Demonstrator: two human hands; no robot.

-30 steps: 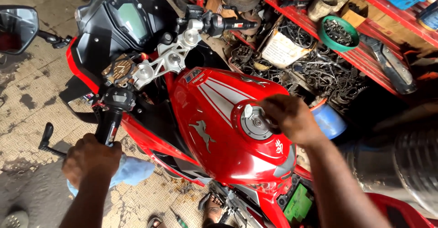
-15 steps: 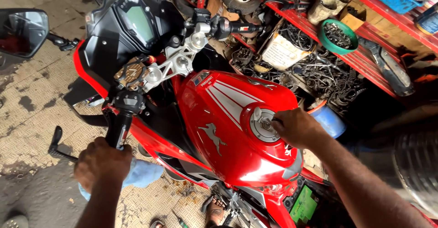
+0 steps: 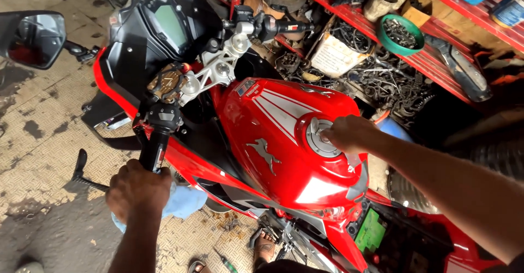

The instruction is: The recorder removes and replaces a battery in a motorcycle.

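Seen from the head camera, a person stood over a red motorcycle in a cluttered workshop. The left hand (image 3: 138, 191) was closed around the black left handlebar grip (image 3: 154, 152), with a light blue cloth (image 3: 185, 201) bunched just beneath it. The right hand (image 3: 349, 134) rested on the round silver fuel cap (image 3: 319, 136), set on top of the red fuel tank (image 3: 273, 142); its fingers were curled over the cap's right edge, though whether they pinched anything could not be told. Ahead of the tank sat the black instrument panel (image 3: 169, 24), and a mirror (image 3: 33, 38) stood out at the far left. To the right of the motorcycle, red shelves (image 3: 436, 71) held tangled metal parts and a green bowl (image 3: 403, 34) of small hardware. A screwdriver (image 3: 225, 261) lay on the patterned floor (image 3: 38, 142) below.
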